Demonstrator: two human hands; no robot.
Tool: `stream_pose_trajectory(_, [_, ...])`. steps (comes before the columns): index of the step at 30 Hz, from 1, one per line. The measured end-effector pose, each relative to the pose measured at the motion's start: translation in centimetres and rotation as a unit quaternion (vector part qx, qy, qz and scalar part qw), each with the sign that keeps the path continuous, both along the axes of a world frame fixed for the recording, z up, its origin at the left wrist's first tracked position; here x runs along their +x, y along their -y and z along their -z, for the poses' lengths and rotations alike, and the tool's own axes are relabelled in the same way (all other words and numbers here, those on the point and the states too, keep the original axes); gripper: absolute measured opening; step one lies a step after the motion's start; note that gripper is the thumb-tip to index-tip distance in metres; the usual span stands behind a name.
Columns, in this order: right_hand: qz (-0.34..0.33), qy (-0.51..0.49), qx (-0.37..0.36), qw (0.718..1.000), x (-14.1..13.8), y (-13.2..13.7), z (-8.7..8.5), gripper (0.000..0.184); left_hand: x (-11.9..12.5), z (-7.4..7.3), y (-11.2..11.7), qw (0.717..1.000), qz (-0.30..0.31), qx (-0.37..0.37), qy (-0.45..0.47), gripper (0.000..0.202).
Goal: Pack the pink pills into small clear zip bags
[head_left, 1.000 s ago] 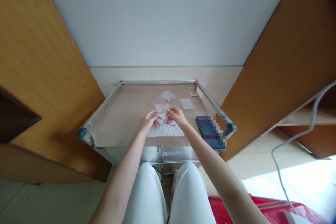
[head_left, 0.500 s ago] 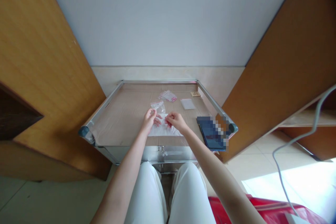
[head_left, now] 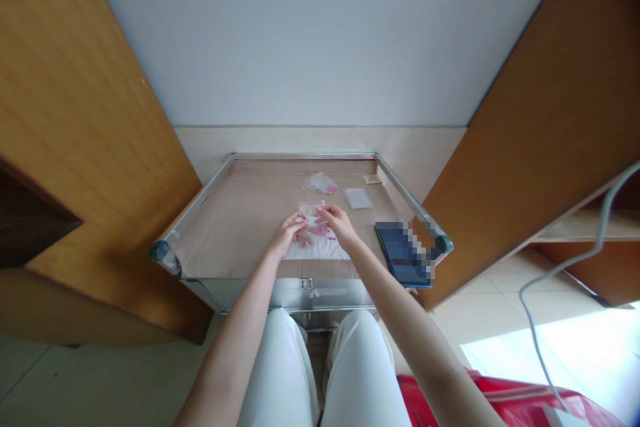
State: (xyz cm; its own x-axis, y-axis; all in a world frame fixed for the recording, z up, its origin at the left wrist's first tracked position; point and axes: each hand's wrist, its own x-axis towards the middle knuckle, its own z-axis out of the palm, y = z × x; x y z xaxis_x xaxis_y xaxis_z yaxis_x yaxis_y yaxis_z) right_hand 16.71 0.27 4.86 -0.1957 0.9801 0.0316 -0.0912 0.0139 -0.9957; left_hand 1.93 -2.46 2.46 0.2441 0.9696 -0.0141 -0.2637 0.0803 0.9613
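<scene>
Status check: what's held?

— Left hand (head_left: 287, 235) and right hand (head_left: 340, 223) both half closed, fingertips pinched toward each other above the white plastic sheet (head_left: 316, 252). Clear zip bag (head_left: 311, 209), red strip along its top, sits just past the sheet's far edge, between the fingertips. Right fingers (head_left: 320, 211) look closed on its edge. Left grip: can't tell at this resolution.

— Anything under the hands?

— Small pink pieces (head_left: 326, 233) on the sheet's far part, just below the right hand. Too small to identify.

— Rest of the desk (head_left: 225, 233)?

— Second zip bag (head_left: 319, 183), pink contents, well beyond the sheet. Clear square pouch (head_left: 357, 198) beyond the sheet, off to its right. Small tan card (head_left: 372, 179) further out on that side. Dark blue folder (head_left: 395, 250), partly pixelated, right of the sheet, well apart from it.
</scene>
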Motion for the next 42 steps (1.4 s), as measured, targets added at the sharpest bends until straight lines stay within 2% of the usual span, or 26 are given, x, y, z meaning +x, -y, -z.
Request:
stream_pose_trajectory(3, [0.009,0.005,-0.009,1.0,-0.4,-0.3,0.2,0.02,0.0,-0.1,0.2,1.0,0.024,-0.003,0.002,0.028])
stream_pose_trajectory(6, [0.005,0.002,-0.028,1.0,-0.6,-0.2,0.6,0.015,0.1,-0.1,0.2,1.0,-0.003,0.007,-0.002,0.028])
stream_pose_trajectory(12, [-0.043,0.021,-0.054,0.997,-0.5,0.5,0.3,0.011,0.1,0.5,-0.3,0.997,-0.054,0.018,-0.047,0.025])
stream_pose_trajectory(20, [-0.142,0.07,-0.046,0.986,-0.1,0.2,-0.1,0.009,0.0,0.9,-0.2,0.998,-0.029,0.033,-0.048,0.026])
stream_pose_trajectory(26, [-0.178,0.119,-0.051,0.975,0.2,-0.1,-0.6,0.011,0.0,1.1,-0.3,0.998,-0.032,0.034,-0.047,0.028])
stream_pose_trajectory(34, [-0.179,0.092,-0.066,0.977,0.3,-0.1,-0.5,0.009,0.1,0.9,-0.2,0.999,-0.012,0.031,-0.043,0.025])
stream_pose_trajectory(42, [-0.194,0.073,-0.089,0.974,1.7,-0.5,-0.6,0.012,0.1,0.5,0.1,0.999,-0.023,0.022,-0.043,0.025])
